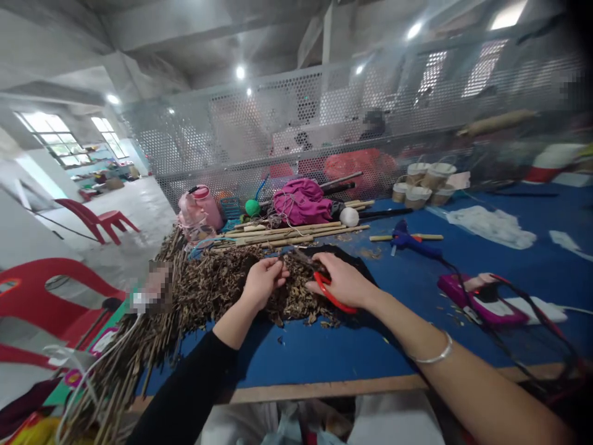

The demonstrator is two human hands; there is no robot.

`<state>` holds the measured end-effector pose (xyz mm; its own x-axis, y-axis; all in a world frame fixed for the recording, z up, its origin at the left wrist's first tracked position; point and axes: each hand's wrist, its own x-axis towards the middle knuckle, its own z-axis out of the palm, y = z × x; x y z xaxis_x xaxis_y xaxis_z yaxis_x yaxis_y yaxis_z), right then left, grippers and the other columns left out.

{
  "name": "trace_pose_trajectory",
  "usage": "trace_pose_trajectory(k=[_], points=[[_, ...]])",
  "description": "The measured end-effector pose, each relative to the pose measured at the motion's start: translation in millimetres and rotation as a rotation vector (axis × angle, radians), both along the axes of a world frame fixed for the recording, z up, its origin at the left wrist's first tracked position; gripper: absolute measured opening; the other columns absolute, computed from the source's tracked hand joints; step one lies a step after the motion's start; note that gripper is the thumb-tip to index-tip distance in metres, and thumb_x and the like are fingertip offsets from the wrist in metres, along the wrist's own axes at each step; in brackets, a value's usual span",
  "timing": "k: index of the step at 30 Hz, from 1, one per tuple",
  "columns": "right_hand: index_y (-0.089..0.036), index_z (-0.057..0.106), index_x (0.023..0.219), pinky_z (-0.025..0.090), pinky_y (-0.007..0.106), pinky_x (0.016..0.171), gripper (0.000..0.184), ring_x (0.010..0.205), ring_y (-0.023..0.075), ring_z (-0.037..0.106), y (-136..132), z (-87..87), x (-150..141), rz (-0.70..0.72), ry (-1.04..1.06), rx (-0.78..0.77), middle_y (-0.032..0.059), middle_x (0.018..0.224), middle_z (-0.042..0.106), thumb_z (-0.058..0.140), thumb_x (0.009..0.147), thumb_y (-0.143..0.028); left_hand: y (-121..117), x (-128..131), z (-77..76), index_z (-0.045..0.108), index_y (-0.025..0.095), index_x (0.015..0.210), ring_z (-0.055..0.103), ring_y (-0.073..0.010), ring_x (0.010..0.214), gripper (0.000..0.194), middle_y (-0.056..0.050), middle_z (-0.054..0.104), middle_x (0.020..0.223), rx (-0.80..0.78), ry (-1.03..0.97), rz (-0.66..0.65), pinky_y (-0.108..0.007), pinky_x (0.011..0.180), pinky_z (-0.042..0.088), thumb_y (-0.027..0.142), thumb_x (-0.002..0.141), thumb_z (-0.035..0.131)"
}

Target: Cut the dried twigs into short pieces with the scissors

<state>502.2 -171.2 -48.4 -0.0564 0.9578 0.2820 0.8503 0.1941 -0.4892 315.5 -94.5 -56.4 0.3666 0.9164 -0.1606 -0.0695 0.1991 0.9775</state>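
So the right hand (345, 278) is grasping a red-handled cutting tool (334, 298), fingers curling around the grips, over the right part of a big heap of dry, brown, crinkly plant bits (208, 278). The left hand (265, 281) is hovering over the heap's middle, thumb and fingertips pinching a small dark-brown dried piece (280, 257) (pretty tiny, so I can't tell leaf from stem). The heap is sitting on a blue-topped table (315, 355), with long brown stalks (139, 352) spilling from its left side. Pale, straight wooden sticks (296, 233) are lying just behind the heap, and a bunched magenta cloth bundle (301, 203) is resting farther behind it. Off to the heap's right, a blue glue gun (424, 248) is lying across another stick.
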Motion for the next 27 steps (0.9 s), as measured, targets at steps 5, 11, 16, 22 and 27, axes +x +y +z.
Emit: trace_pose_trajectory(k=[5,11,16,22,27], points=[[-0.015,0.052,0.111,0.042,0.034,0.08,0.056,0.093,0.023,0.054,5.9,-3.8,-22.6,0.069,-0.036,0.027,0.0111,0.1,0.057,0.066,0.068,-0.047,-13.2,5.6,-10.1,0.05,0.014,0.084,0.061,-0.0076,0.057,0.026,-0.001,0.061,0.069,-0.114,-0.076,-0.074,-0.015,0.048,0.046,0.032,0.073,0.065],[-0.016,0.053,0.113,0.042,0.036,0.079,0.059,0.09,0.0234,0.054,3.0,-10.4,-26.9,0.072,-0.055,0.044,0.0114,0.099,0.056,0.068,0.066,-0.047,-21.2,8.3,-23.2,0.051,0.013,0.086,0.063,-0.0127,0.057,0.04,-0.002,0.064,0.067,-0.123,-0.187,-0.148,-0.022,0.052,0.051,0.041,0.065,0.07],[-0.018,0.056,0.105,0.043,0.03,0.071,0.047,0.083,0.0218,0.057,1.8,-11.0,-28.9,0.025,-0.041,-0.039,0.0085,0.09,0.06,0.066,0.069,-0.046,-20.7,8.0,-28.0,0.053,0.013,0.08,0.062,-0.0112,0.055,0.037,-0.002,0.063,0.065,-0.119,-0.143,-0.108,-0.02,0.051,0.05,0.043,0.065,0.07],[-0.022,0.059,0.098,0.044,0.027,0.066,0.033,0.077,0.0202,0.061,1.3,-19.6,-24.5,0.021,-0.012,-0.115,0.006,0.085,0.064,0.06,0.074,-0.046,-19.8,8.0,-29.7,0.053,0.014,0.078,0.06,-0.0095,0.051,0.036,-0.001,0.063,0.061,-0.156,-0.128,-0.077,-0.02,0.05,0.049,0.042,0.064,0.07],[-0.019,0.056,0.105,0.044,0.032,0.071,0.048,0.083,0.0233,0.059,1.3,-15.7,-24.5,-0.009,-0.094,-0.068,0.0088,0.09,0.062,0.064,0.068,-0.048,-18.7,9.2,-25.5,0.054,0.013,0.076,0.061,-0.009,0.053,0.031,-0.001,0.063,0.061,-0.182,-0.097,-0.061,-0.017,0.049,0.047,0.038,0.065,0.07]])
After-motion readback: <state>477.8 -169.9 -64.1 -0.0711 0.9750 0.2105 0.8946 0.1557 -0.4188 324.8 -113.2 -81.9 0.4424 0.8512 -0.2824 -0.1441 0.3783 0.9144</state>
